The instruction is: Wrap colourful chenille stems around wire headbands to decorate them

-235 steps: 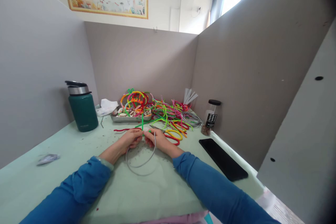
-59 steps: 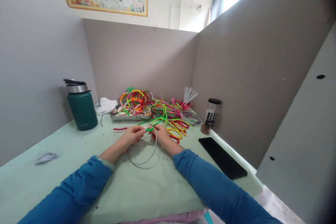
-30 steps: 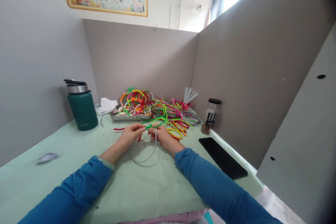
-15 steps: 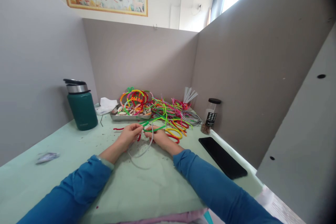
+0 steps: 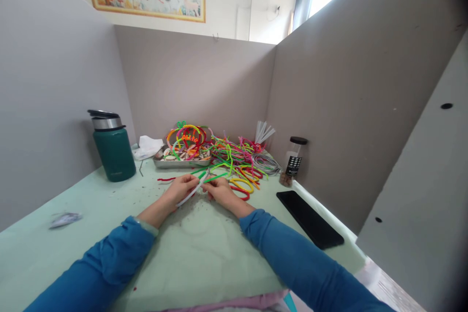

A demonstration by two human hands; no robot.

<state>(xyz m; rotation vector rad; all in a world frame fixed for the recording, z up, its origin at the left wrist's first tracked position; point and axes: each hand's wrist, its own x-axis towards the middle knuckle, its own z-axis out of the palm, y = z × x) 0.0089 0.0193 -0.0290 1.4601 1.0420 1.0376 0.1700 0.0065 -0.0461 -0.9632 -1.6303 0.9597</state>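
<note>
Green pipe cleaner (image 5: 216,177): raised just above the bench (image 5: 204,263), between the two hands, where it crosses the grey hoop (image 5: 193,193).
Left hand (image 5: 183,187): fingers curled in, thumb and fingertips drawn to a pinch, apparently on the hoop; exactly what lies between the tips is hidden.
Right hand (image 5: 221,190): fingers folded, fingertips nearly together, gripping the green stem beside the crossing.
Reason for the grip: pinching close on either side of the crossing probably steadies two thin, springy pieces.
Stem direction: long axis mostly crosswise, its free end pointing right and slightly away from the person.
Hoop direction: seen nearly edge-on as a band, slanting from near left to far right.
Supplies: a metal tray (image 5: 183,165) and a heap of coloured pipe cleaners (image 5: 234,153) sit beyond the hands, likely placed for easy reach.
Bench sides: a green bottle (image 5: 114,153) stands upright at left, a black-lidded jar (image 5: 293,162) at right.
</note>
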